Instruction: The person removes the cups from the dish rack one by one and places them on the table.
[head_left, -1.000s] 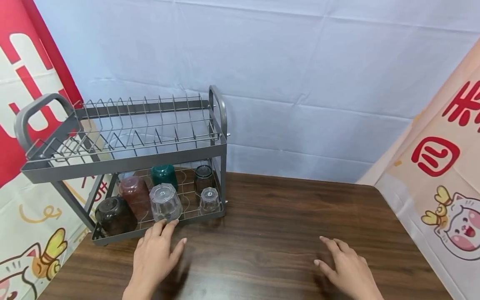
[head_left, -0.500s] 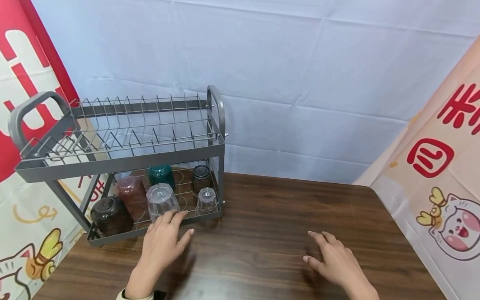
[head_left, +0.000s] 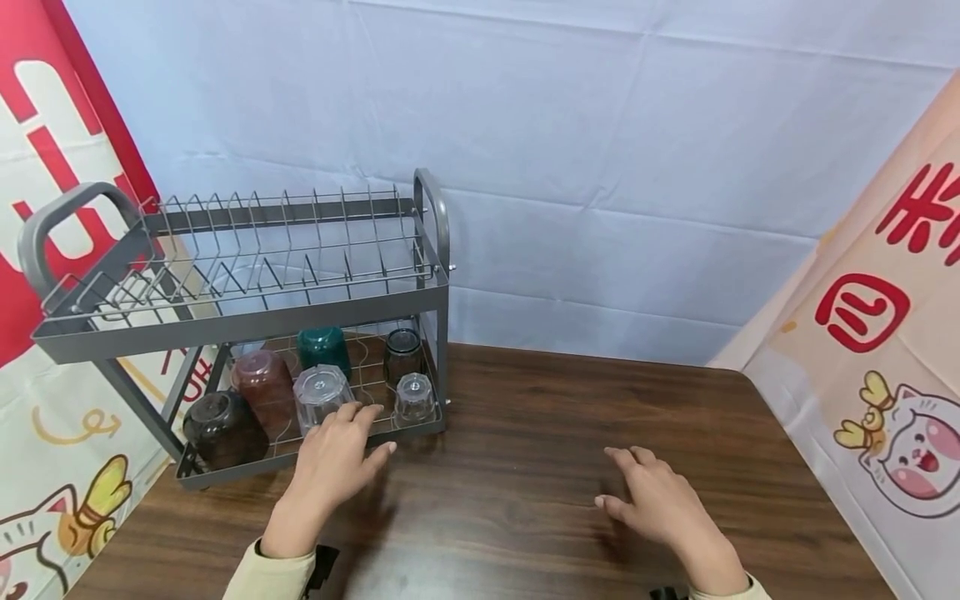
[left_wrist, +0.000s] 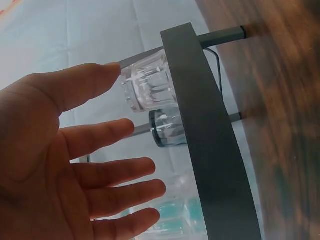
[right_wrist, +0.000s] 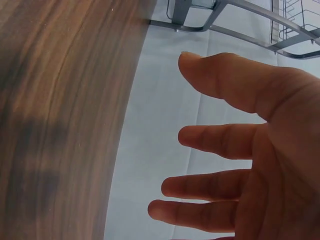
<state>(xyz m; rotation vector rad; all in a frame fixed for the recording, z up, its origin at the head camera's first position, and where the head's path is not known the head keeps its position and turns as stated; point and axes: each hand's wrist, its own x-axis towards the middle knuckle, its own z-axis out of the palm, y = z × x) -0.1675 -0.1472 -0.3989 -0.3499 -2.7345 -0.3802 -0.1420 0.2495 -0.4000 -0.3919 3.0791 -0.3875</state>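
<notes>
Since the large clear cup point(head_left: 321, 388) looks like glass or hard plastic (can't tell which), treat it as stiff, smooth and breakable; likely light to moderate weight, slippery if wet. It sits on the lower tier point(head_left: 417, 432) of the grey rack point(head_left: 255, 323), front middle, apparently inverted, wide end down. Best hold: thumb and fingers opposed round the side wall, mid-height or lower, no hard squeeze. Watch clearance: pink cup point(head_left: 264, 390) close on its left, green cup point(head_left: 326, 350) behind, top tier overhead. Small clear cup point(head_left: 415, 400) and smoky cup point(head_left: 403, 357) are further right, dark squat cup point(head_left: 225, 429) at the left end. Left grip point(head_left: 337, 458) is released, fingers extended, overlapping the large cup's lower front in the head view; contact can't be confirmed. Right grip point(head_left: 663, 504) also released, holding nothing, over the bare desk point(head_left: 510, 475), well apart from the rack. Versus a second ago: left grip is further forward and right, right grip further inward and forward, both sleeve cuffs point(head_left: 272, 575) now in frame. Cups haven't moved relative to the rack.
</notes>
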